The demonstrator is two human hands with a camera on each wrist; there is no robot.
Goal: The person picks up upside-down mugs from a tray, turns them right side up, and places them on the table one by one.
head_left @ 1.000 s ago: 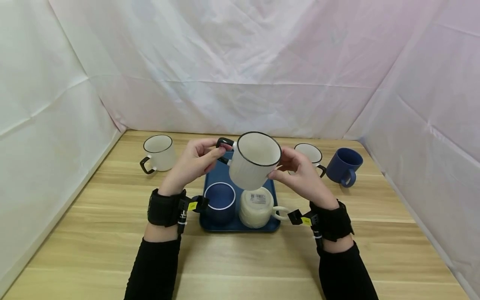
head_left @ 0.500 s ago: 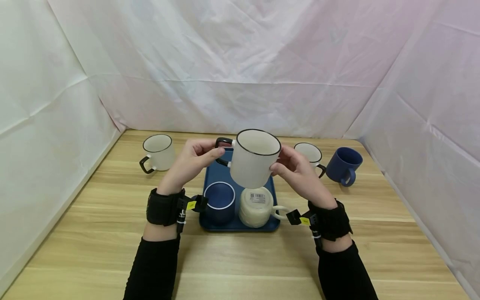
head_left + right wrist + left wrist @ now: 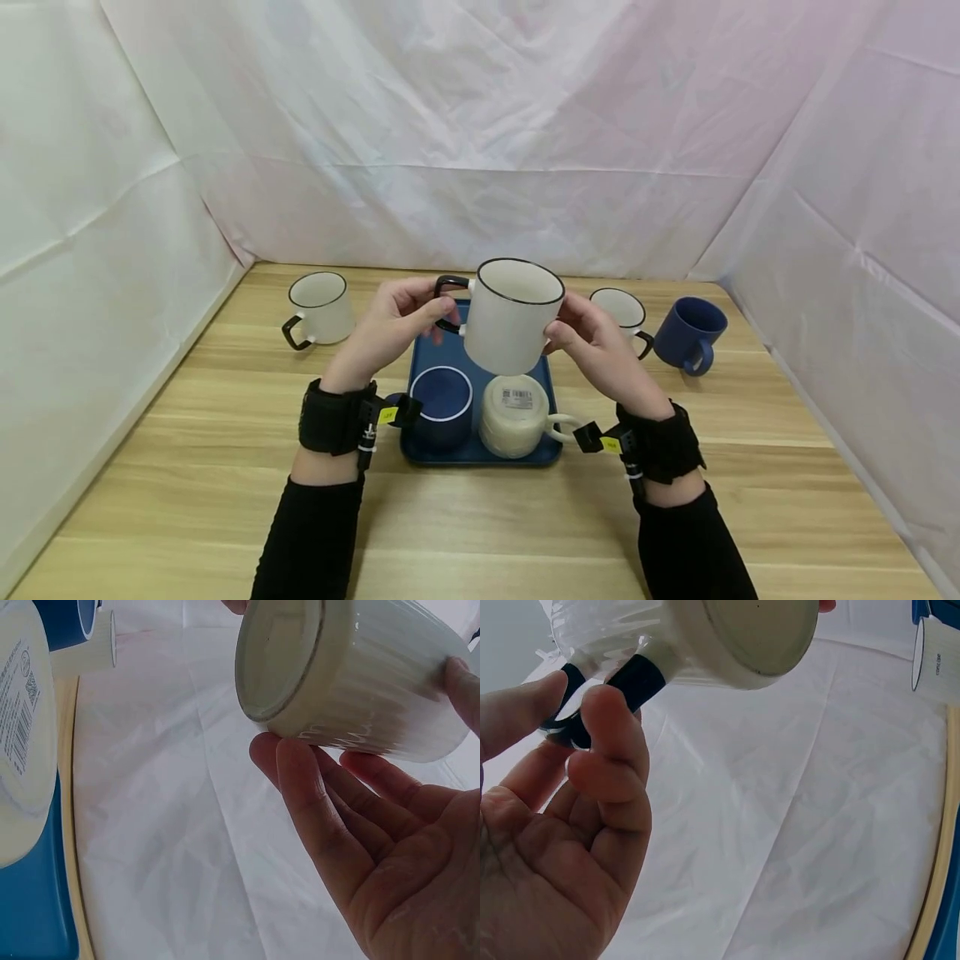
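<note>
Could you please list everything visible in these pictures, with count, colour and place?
Held mug: one, white with black rim and handle, in the air above the tray.
Tray: one, blue, middle of the table.
Blue mug with white rim: one, upright on the tray, left side.
Upturned mug: one, cream, on the tray, barcode label on its base.
White mugs: two, black-rimmed, far left and right of the tray.
Blue mug: one, far right.
Table: one, light wood.
Backdrop: white sheets around the table.
Left hand: pinches the handle.
Right hand: holds the mug's side.
</note>
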